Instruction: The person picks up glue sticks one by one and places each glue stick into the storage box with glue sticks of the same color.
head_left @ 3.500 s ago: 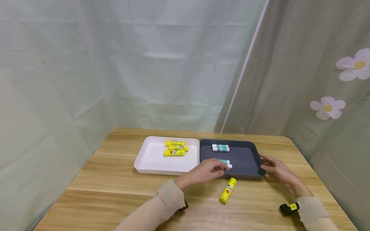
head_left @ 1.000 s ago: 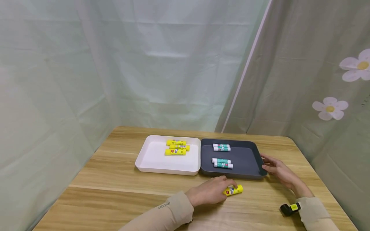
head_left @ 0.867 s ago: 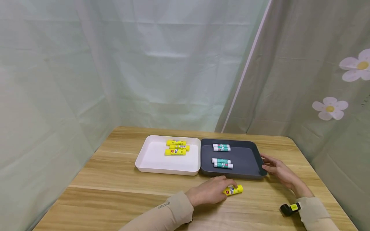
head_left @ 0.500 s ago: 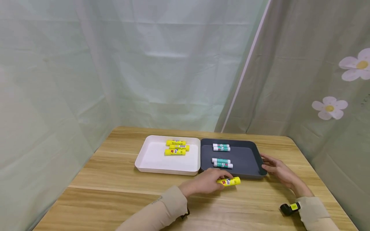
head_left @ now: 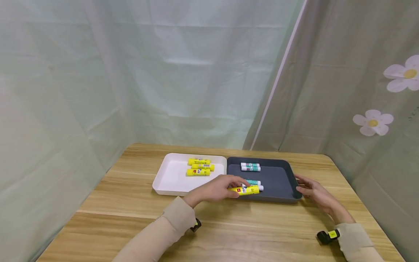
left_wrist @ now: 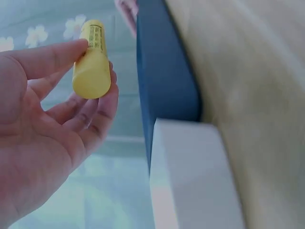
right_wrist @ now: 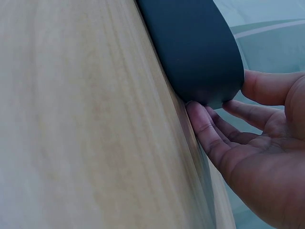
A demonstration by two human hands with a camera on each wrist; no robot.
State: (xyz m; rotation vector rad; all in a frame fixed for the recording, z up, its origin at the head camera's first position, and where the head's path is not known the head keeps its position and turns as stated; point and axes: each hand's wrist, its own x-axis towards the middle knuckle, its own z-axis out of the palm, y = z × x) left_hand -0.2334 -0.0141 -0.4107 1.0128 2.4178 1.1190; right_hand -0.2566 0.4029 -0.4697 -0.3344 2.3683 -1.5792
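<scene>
My left hand (head_left: 216,187) pinches a yellow glue stick (head_left: 247,190) between thumb and fingers, above the near left edge of the dark grey tray (head_left: 278,182). In the left wrist view the yellow glue stick (left_wrist: 91,71) is held with one round end facing the camera. Several white-and-green glue sticks (head_left: 250,169) lie in the dark tray; the front pair is partly hidden by the held stick and hand. My right hand (head_left: 315,194) touches the dark tray's right end. Its thumb is near the rim and its fingertips reach low on the wall in the right wrist view.
A white tray (head_left: 173,182) stands directly left of the dark one, with 3 yellow glue sticks (head_left: 198,172) in it. Both trays sit on a wooden table (head_left: 248,233). Pale curtains (head_left: 196,80) hang behind and at the sides.
My left hand has taken hold of the yellow glue stick that lay on the table, lifted it and moved it back and left over the dark tray's edge. The right hand stays in place.
</scene>
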